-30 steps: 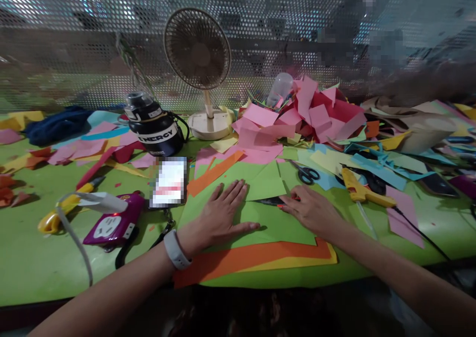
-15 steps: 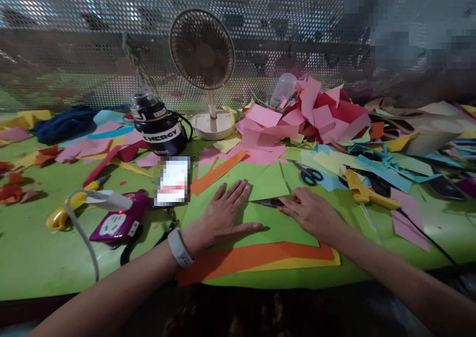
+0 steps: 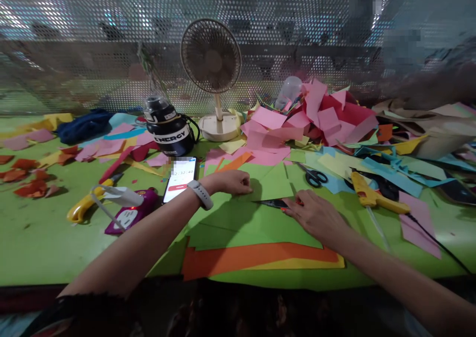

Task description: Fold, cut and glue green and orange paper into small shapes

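Note:
My right hand is closed around a pair of dark scissors, which lies low over the green paper with its pointed blades toward the left. Fingers cover most of the handles. My left hand, a pale watch band on its wrist, is curled just above the paper beside a cut green piece. Whether its fingertips pinch anything is hidden. Under both hands is a large green paper sheet. Orange paper and yellow paper stick out below its near edge.
Beyond the sheet lie black-handled scissors and a yellow glue gun. Pink paper scraps pile up behind. On the left are a phone, a purple device, and a black bottle beside a fan.
My left hand has risen from lying flat on the green paper, moved up and away, and curled its fingers. My right hand keeps the scissors in about the same place.

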Available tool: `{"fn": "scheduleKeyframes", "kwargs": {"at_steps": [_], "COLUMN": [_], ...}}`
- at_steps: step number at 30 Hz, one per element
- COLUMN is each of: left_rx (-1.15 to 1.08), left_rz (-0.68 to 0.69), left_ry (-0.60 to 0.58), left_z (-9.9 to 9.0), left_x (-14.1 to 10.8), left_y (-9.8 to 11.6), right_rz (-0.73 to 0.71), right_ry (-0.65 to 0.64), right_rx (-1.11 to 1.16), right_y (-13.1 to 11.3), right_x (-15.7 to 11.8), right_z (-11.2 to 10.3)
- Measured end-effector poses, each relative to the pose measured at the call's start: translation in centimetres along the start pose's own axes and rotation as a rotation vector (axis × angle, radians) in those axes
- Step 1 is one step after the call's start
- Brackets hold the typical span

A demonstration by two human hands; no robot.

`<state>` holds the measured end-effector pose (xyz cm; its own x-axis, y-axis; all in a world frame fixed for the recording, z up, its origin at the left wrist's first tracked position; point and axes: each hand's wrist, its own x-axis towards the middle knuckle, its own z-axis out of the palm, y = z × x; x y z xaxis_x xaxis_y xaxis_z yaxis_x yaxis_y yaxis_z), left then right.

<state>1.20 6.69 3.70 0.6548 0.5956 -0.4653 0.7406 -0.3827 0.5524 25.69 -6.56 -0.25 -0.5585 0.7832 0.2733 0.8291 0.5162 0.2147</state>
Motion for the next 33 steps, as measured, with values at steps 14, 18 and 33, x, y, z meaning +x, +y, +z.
{"fn": "scheduleKeyframes", "kwargs": {"at_steps": [14, 18, 33], "left_rx": [0.092, 0.116, 0.091], "left_rz": [-0.002, -0.007, 0.011], "left_ry": [-0.11, -0.103, -0.06], "left_z": [-0.1, -0.1, 0.0], "left_x": [1.2, 1.1, 1.0], "left_y": [0.1, 0.3, 0.1], "right_rz": [-0.007, 0.0, -0.025], "right_ry": [-0.022, 0.002, -0.041], "right_rx": [0.066, 0.077, 0.062], "right_y": [-0.3, -0.4, -1.5], "right_x": [0.6, 0.6, 2.1], "right_z": [0.0, 0.1, 0.1]}}
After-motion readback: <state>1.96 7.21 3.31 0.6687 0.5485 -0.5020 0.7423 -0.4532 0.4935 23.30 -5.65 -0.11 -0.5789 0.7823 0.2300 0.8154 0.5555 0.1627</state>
